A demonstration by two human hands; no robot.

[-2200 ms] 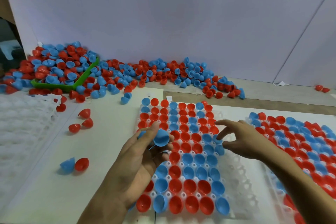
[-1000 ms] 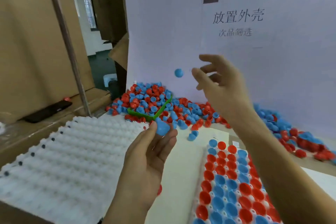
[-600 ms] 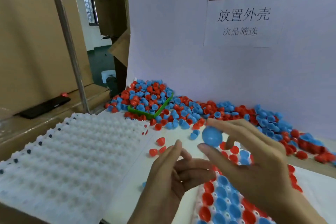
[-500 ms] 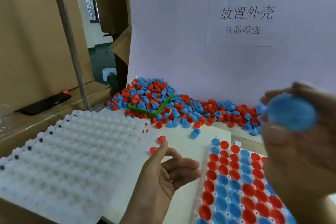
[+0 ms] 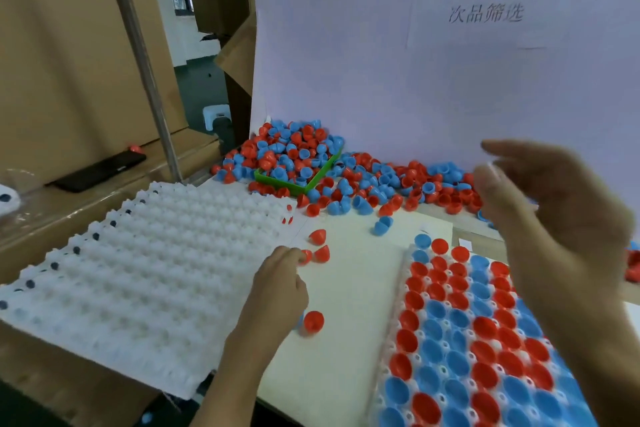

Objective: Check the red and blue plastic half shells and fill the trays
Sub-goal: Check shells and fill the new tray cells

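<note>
— On the table, where are the shells?
— Heaped at the wall (image 5: 363, 180); many sit in the right tray (image 5: 408, 291).
— The hands?
— Left hand (image 5: 280, 284) curled, fingertips at a red shell (image 5: 306, 256), grip unclear. Right hand (image 5: 554, 215) raised, fingers spread, holding nothing.

Left hand (image 5: 277, 282) reaches loose red shells (image 5: 317, 248); right hand (image 5: 554, 215) hovers open over filled tray (image 5: 408, 288).

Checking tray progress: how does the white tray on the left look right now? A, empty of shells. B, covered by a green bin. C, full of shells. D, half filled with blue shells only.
A: the left tray shows only bare white pockets, while the shells sit in the right tray.
</note>
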